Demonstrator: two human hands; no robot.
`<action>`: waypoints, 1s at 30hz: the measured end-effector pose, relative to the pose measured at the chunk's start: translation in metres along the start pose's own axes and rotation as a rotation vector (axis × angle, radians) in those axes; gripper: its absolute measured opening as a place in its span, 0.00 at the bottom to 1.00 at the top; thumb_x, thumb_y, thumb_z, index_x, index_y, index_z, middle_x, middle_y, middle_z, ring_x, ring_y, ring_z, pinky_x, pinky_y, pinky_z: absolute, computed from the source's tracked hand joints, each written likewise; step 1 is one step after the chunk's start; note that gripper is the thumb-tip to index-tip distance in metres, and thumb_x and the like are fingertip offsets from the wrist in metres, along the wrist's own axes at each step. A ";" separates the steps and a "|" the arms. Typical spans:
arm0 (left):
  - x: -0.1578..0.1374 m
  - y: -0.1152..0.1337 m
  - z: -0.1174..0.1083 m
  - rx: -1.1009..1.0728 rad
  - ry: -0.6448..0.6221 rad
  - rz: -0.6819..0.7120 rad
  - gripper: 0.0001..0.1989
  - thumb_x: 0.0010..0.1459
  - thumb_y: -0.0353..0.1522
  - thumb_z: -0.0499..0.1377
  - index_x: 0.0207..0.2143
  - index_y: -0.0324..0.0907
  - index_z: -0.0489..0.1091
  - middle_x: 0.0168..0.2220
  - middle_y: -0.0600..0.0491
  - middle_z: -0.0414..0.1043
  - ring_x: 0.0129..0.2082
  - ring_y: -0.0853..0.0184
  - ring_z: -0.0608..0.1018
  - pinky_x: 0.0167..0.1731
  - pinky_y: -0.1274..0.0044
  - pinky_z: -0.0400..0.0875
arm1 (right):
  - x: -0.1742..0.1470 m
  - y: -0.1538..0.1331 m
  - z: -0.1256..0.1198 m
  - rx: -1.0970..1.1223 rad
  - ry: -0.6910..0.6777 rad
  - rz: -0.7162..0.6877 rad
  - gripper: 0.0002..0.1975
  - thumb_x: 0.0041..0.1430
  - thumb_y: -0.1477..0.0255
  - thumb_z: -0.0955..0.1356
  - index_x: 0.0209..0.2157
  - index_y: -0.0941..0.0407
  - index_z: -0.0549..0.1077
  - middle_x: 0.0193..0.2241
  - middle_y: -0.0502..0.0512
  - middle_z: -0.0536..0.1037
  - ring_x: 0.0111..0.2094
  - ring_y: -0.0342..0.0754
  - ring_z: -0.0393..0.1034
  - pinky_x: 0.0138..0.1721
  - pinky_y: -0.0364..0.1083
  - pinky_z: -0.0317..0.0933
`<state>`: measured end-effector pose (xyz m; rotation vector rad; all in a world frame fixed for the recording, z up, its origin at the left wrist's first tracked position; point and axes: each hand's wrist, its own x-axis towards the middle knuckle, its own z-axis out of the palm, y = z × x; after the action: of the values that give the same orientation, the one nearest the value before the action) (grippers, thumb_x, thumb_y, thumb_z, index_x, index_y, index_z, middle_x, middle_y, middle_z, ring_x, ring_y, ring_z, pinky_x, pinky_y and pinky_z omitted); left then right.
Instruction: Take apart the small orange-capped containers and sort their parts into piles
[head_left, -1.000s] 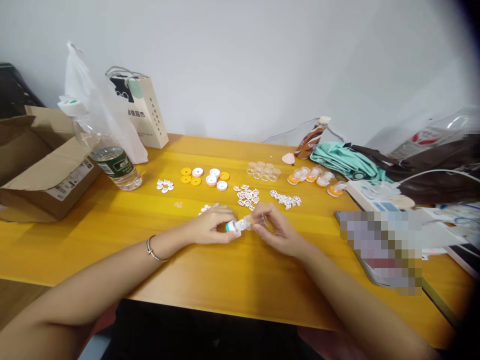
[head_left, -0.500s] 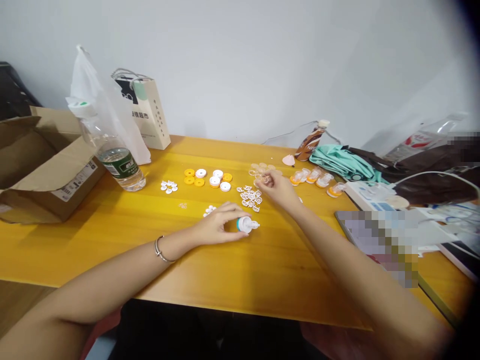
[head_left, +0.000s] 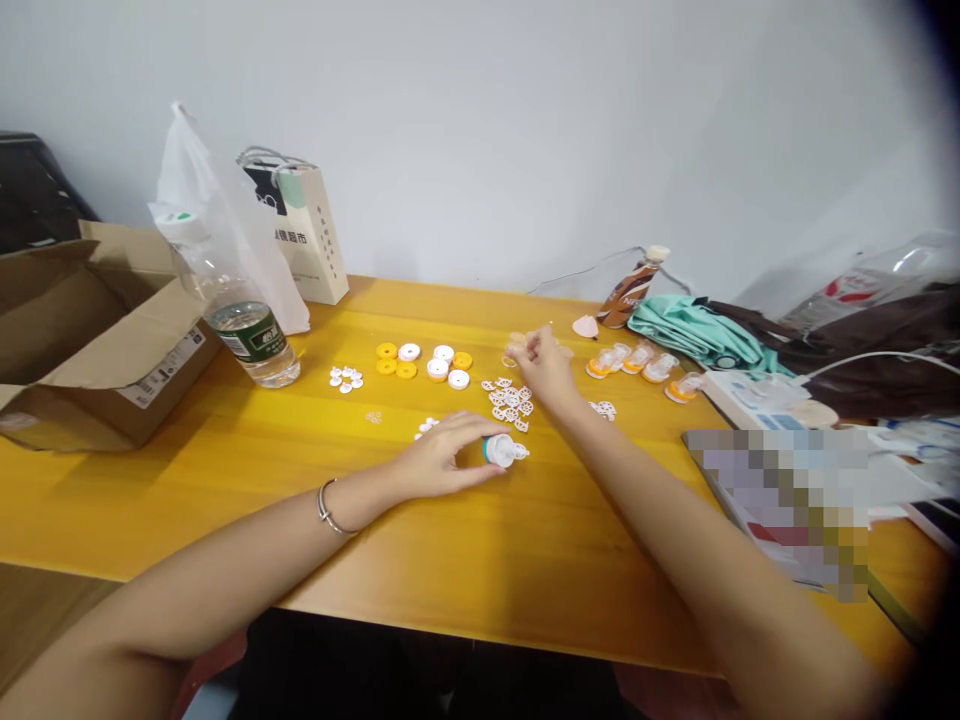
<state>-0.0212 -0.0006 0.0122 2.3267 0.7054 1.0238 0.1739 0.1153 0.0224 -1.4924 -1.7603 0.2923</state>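
My left hand (head_left: 454, 455) grips a small round white-and-teal plastic piece (head_left: 504, 451) between thumb and fingers, just above the table. A white spoked tip sticks out from its right side. My right hand (head_left: 547, 368) is over a group of clear round plastic parts (head_left: 510, 350), its fingertips drawn together in a pinch. Whether something sits between them is hidden. White spoked pieces (head_left: 510, 402) lie in a cluster between the two hands. Small white round pieces (head_left: 426, 427) show just behind my left hand.
Yellow and white discs (head_left: 439, 365), white caps (head_left: 346, 377) and tiny rings (head_left: 373, 417) lie left of centre. Orange-based clear assemblies (head_left: 637, 358) line the right. A water bottle (head_left: 251, 335), cardboard box (head_left: 142, 350), brown drink bottle (head_left: 631, 288) and power strip (head_left: 750, 395) stand around.
The view has shifted slightly. My right hand has moved a little back over the clear parts, with its fingers bunched closer. My left hand still holds the white-and-teal piece in the same place.
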 end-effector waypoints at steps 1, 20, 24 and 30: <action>0.000 0.000 0.000 -0.010 0.025 -0.028 0.20 0.54 0.35 0.59 0.49 0.42 0.64 0.44 0.48 0.72 0.45 0.64 0.73 0.46 0.69 0.66 | -0.009 -0.001 -0.002 0.089 0.002 0.003 0.12 0.53 0.63 0.65 0.29 0.54 0.58 0.20 0.46 0.63 0.22 0.43 0.58 0.27 0.43 0.53; -0.001 0.005 0.004 0.053 0.036 -0.287 0.16 0.47 0.44 0.63 0.30 0.40 0.67 0.30 0.55 0.70 0.32 0.69 0.71 0.33 0.77 0.63 | -0.135 -0.032 -0.026 0.922 -0.514 0.309 0.17 0.47 0.60 0.71 0.36 0.55 0.69 0.27 0.48 0.72 0.25 0.40 0.65 0.29 0.42 0.63; -0.001 0.005 0.004 0.001 0.011 -0.291 0.15 0.50 0.43 0.61 0.32 0.41 0.66 0.31 0.55 0.70 0.33 0.69 0.71 0.35 0.76 0.64 | -0.134 -0.031 -0.027 0.935 -0.536 0.309 0.17 0.46 0.58 0.71 0.34 0.55 0.69 0.21 0.46 0.69 0.21 0.38 0.61 0.25 0.41 0.60; -0.001 0.003 0.005 -0.084 0.034 -0.245 0.14 0.50 0.40 0.62 0.34 0.41 0.67 0.31 0.54 0.69 0.33 0.68 0.71 0.36 0.75 0.65 | -0.131 -0.033 -0.029 0.942 -0.580 0.308 0.17 0.45 0.60 0.71 0.35 0.55 0.71 0.23 0.47 0.70 0.22 0.38 0.61 0.26 0.41 0.59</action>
<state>-0.0168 -0.0043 0.0105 2.0944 0.9166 0.9644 0.1689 -0.0223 0.0076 -0.9860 -1.4113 1.5920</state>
